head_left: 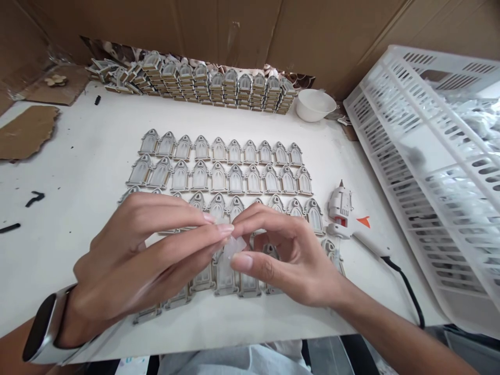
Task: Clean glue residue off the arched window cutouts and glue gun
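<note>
In the middle of the head view my two hands meet over rows of small arch-shaped window pieces point(236, 179) lying on the white table. My right hand point(292, 255) has its thumb and forefinger closed on a small translucent white piece point(234, 247), whose exact kind I cannot make out. My left hand point(144, 255), wearing a watch on its wrist, brings its fingertips together against the same piece. Its thumb is mostly hidden behind the fingers. Several window pieces lie partly covered beneath both hands.
A glue gun point(340, 208) with a black cord lies at the right, beside an orange scrap point(363, 222). Behind it stands a white plastic crate point(414, 151) of bagged items. Stacked window pieces point(230, 86) and a white bowl point(315, 105) line the back cardboard wall point(219, 31).
</note>
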### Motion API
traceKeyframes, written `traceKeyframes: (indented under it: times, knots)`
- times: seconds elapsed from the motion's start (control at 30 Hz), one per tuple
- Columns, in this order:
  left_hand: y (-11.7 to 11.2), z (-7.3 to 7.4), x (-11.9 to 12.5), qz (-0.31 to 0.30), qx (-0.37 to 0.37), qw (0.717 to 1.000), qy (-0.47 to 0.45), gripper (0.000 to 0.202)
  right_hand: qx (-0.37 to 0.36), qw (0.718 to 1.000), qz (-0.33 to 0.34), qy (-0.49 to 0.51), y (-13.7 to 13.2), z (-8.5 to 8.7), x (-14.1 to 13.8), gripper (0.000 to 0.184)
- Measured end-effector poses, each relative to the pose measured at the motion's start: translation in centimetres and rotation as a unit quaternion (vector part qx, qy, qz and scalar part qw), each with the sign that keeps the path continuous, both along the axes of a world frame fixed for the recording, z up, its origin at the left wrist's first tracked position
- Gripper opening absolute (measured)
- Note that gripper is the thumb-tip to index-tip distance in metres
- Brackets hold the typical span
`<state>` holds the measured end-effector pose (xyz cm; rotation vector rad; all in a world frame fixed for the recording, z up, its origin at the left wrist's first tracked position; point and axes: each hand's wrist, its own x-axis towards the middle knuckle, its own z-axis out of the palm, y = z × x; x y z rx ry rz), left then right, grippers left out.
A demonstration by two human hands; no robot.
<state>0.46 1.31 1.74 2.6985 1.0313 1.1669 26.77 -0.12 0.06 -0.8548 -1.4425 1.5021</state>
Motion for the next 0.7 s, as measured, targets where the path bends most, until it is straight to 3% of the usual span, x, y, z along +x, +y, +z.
traceKeyframes:
  times: [0.33,0.7]
  knots:
    - [-0.54,-0.18,-0.7,-0.015,0.064,0.996,0.062,0.034,-0.048,0.999,0.007,0.011,0.15,-0.07,-0.09,0.024]
    - [-0.71,0.07,-0.28,-0.012,0.064,0.997,0.052,0.043,-0.083,0.996,0.01,0.003,0.01,-0.08,0.01,0.024]
